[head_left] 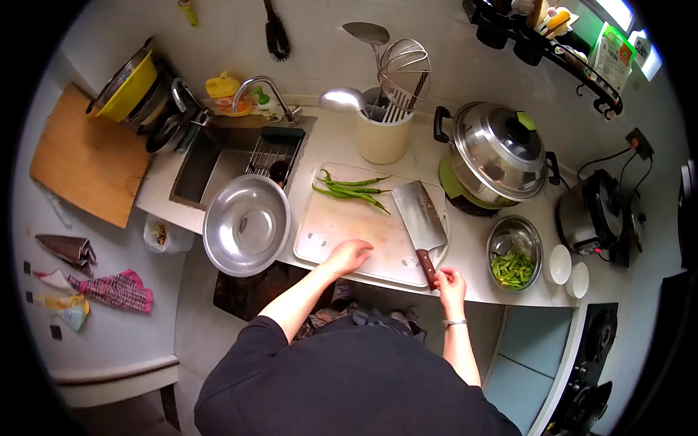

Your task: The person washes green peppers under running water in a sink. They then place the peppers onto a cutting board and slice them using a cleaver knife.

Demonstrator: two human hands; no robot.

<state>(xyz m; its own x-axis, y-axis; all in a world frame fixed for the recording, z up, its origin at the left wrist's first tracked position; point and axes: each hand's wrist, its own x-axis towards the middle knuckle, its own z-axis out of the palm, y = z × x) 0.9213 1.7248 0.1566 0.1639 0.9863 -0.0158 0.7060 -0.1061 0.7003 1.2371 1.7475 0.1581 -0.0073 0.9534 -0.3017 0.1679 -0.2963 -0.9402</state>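
My left hand point(347, 258) reaches over the near edge of a white cutting board point(342, 232), fingers stretched out with nothing in them. Several long green chili peppers point(352, 190) lie in a loose bunch toward the back of the board. On its right side a cleaver point(420, 218) lies flat, its wide blade pointing back and its brown wooden handle reaching past the front edge. Right beside the handle's end is my right hand point(451, 285), fingers loosely bent and not wrapped around it; whether they touch it is hard to tell.
A steel bowl point(515, 240) of cut green peppers stands right of the board, with two white bowls point(568, 272) beside it. An empty steel basin point(246, 227) sits left, by the sink point(218, 171). Behind are a utensil holder point(384, 138) and a lidded pot point(502, 156).
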